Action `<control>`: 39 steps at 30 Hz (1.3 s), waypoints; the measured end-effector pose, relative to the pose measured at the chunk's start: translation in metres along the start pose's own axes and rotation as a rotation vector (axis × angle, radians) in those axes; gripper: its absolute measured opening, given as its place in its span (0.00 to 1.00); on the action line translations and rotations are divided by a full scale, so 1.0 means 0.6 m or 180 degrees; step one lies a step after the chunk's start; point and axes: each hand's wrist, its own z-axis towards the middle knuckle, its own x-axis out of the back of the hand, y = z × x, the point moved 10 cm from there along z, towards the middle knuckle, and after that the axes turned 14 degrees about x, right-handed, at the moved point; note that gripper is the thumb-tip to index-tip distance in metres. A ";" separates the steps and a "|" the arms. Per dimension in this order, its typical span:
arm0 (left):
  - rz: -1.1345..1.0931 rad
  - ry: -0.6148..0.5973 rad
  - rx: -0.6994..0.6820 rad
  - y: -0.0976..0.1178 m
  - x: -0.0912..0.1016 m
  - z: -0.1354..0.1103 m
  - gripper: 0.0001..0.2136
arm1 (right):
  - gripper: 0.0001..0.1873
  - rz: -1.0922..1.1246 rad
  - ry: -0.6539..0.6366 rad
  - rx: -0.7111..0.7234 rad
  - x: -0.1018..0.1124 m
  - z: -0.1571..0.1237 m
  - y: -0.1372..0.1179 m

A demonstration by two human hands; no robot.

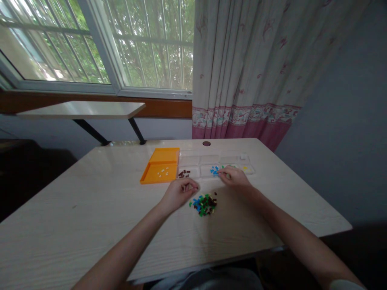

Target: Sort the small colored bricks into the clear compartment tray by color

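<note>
A small heap of mixed bricks, blue, green and dark, lies on the pale wooden table. Just beyond it sits a clear tray with several compartments: dark bricks at the left, blue bricks in the middle, a yellow piece at the right. My left hand rests beside the heap with its fingers curled in a pinch on something too small to name. My right hand reaches over the tray's front edge near the blue compartment, fingers pinched together.
An orange lid with several white pieces lies left of the tray. A cable hole is at the table's far edge. Behind are a window, a narrow shelf and a floral curtain.
</note>
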 end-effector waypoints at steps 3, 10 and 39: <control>0.0013 0.0053 -0.0051 0.005 -0.002 -0.002 0.03 | 0.10 0.0338 0.0024 0.0340 -0.024 0.005 -0.071; 0.0102 -0.0025 -0.0205 0.017 -0.016 -0.009 0.02 | 0.10 0.0726 0.0059 0.0509 -0.025 0.005 -0.125; 0.0253 0.0230 -0.0567 0.046 -0.005 -0.018 0.06 | 0.08 0.1023 0.0219 0.0556 -0.023 0.009 -0.116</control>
